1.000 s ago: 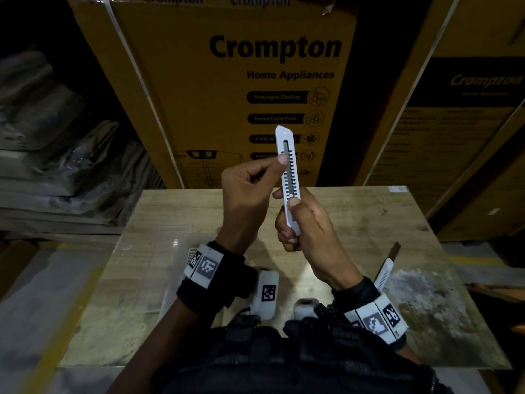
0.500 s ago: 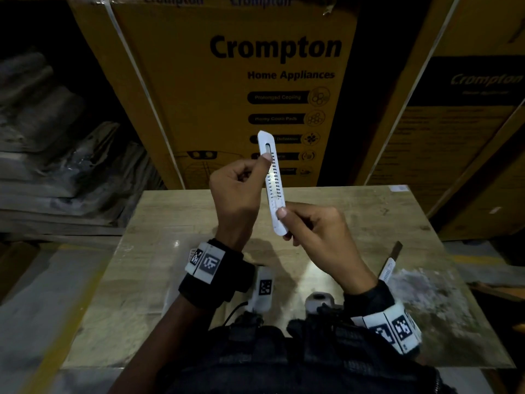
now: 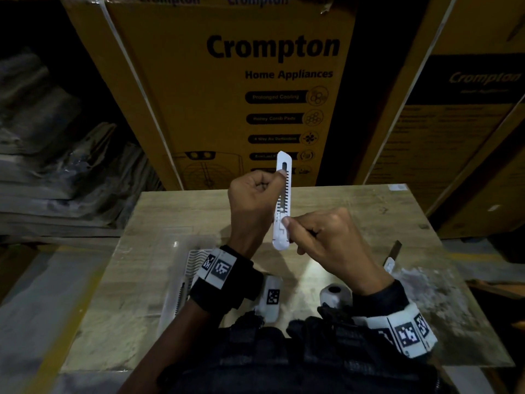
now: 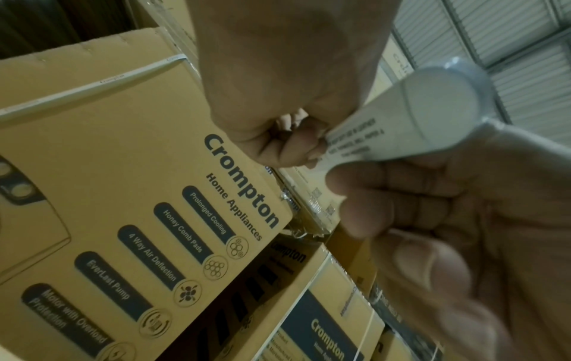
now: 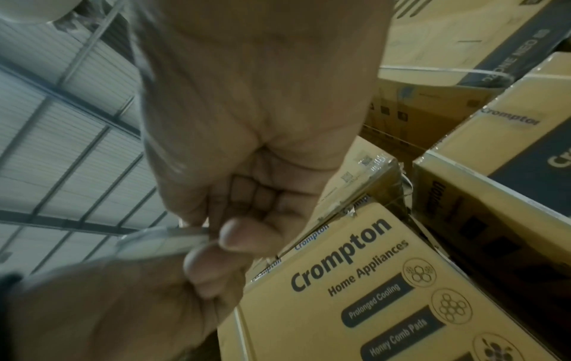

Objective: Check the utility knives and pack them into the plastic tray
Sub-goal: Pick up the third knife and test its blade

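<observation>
Head view, plastic tray (image 3: 181,282) half hidden behind left hand (image 3: 251,206)

You have one table (image 3: 355,211) in front of you. Above it you hold one white utility knife (image 3: 281,200), with two hands on it: your left hand (image 3: 252,203) and your right hand (image 3: 329,237). One second knife (image 3: 390,260) lies on the table's right side. One clear plastic tray (image 3: 175,244) sits on the table's left side; at least one knife (image 3: 181,297) shows in it, and the full number there cannot be told. Behind the table you can count two printed cartons, the first (image 3: 227,95) and the second (image 3: 460,123).
</observation>
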